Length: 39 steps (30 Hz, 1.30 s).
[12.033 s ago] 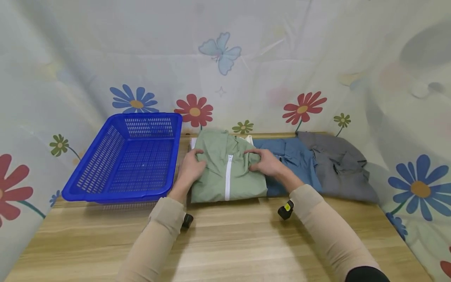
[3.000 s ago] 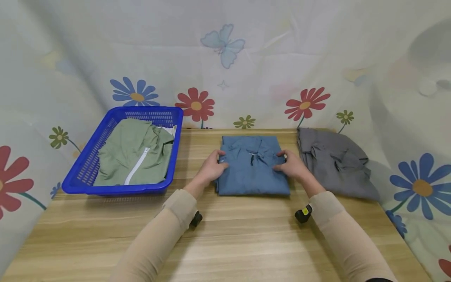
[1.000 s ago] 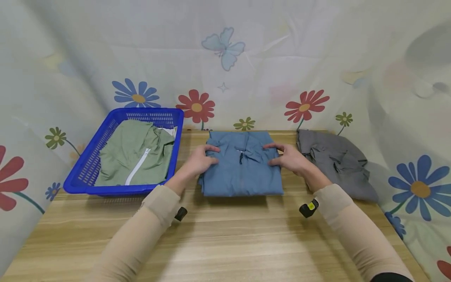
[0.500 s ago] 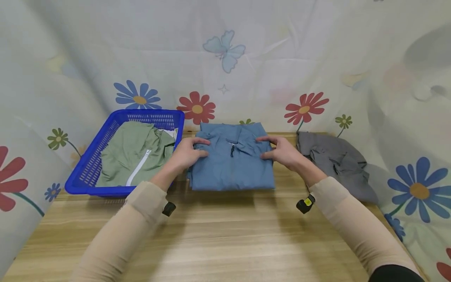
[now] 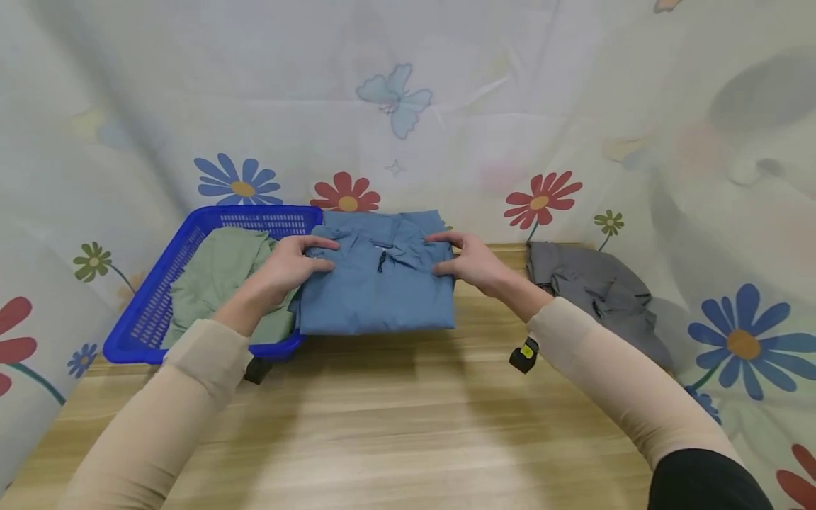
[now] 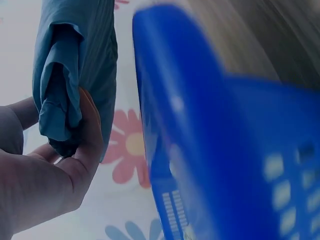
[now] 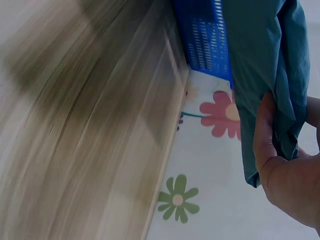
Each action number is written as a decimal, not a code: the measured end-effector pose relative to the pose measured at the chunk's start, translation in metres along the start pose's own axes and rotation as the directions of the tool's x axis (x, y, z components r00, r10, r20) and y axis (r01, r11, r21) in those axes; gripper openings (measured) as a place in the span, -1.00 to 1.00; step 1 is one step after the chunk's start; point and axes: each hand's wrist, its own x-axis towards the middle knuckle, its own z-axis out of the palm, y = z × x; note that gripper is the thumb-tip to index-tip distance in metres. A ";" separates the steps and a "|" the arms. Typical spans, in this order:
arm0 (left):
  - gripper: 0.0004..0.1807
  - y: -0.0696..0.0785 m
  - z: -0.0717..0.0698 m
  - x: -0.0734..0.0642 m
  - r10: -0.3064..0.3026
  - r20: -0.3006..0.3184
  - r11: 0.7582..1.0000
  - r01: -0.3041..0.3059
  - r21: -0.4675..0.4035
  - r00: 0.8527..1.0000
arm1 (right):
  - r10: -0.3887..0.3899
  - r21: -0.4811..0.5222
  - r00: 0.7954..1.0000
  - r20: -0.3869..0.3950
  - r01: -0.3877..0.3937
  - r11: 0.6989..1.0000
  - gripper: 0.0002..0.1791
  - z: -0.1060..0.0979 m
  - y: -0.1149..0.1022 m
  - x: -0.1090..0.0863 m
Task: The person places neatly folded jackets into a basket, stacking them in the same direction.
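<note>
Blue jacket [image 5: 376,301] now nearer basket [image 5: 149,322]

held garment [image 5: 382,301]: blue | basket [image 5: 146,322]: cobalt | basketed garment [image 5: 217,273]: sage | rightmost garment [image 5: 589,287]: grey | tabletop [image 5: 395,425]: wood-grain | backdrop [image 5: 287,127]: white, floral

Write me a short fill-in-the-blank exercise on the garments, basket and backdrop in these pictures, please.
1. The left hand and right hand hold a folded garment that is ____ in colour.
2. The garment inside the basket, partly hidden by the left arm, is ____ in colour.
3. The grey garment on the table lies nearer the ____ hand.
4. The insect printed on the backdrop is a ____.

Missing words: blue; green; right; butterfly.
</note>
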 end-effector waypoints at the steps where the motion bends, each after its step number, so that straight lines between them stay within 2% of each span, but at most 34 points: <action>1: -0.56 -0.001 -0.004 -0.001 -0.001 0.003 1.000 0.001 -0.004 1.000 | -0.001 0.019 1.000 0.004 0.001 1.000 -0.37 0.003 -0.002 0.002; 5: -0.52 -0.006 -0.020 -0.004 0.000 0.016 1.000 0.000 -0.012 1.000 | -0.015 0.039 1.000 0.010 0.014 0.999 -0.36 0.014 -0.011 0.010; 11: -0.46 -0.012 -0.039 -0.002 -0.003 0.041 0.999 0.005 -0.037 0.999 | -0.040 0.002 0.999 -0.019 0.040 0.999 -0.35 0.025 -0.019 0.019; 18: -0.40 -0.023 -0.068 -0.002 -0.036 0.078 0.998 0.039 -0.040 0.996 | -0.039 0.082 0.999 -0.020 0.041 0.996 -0.35 0.048 -0.024 0.034; 22: -0.38 -0.031 -0.085 -0.004 -0.052 0.061 0.998 0.054 -0.022 0.997 | -0.065 0.070 0.998 -0.021 0.066 0.995 -0.35 0.063 -0.031 0.042; 29: -0.36 -0.044 -0.111 -0.005 -0.076 0.050 0.995 0.072 0.067 0.996 | -0.089 0.025 0.996 -0.022 0.090 0.996 -0.35 0.086 -0.043 0.054; 39: -0.41 -0.068 -0.156 -0.015 -0.078 0.080 0.990 0.068 0.123 0.994 | -0.137 -0.059 0.989 -0.057 0.134 0.989 -0.37 0.130 -0.052 0.073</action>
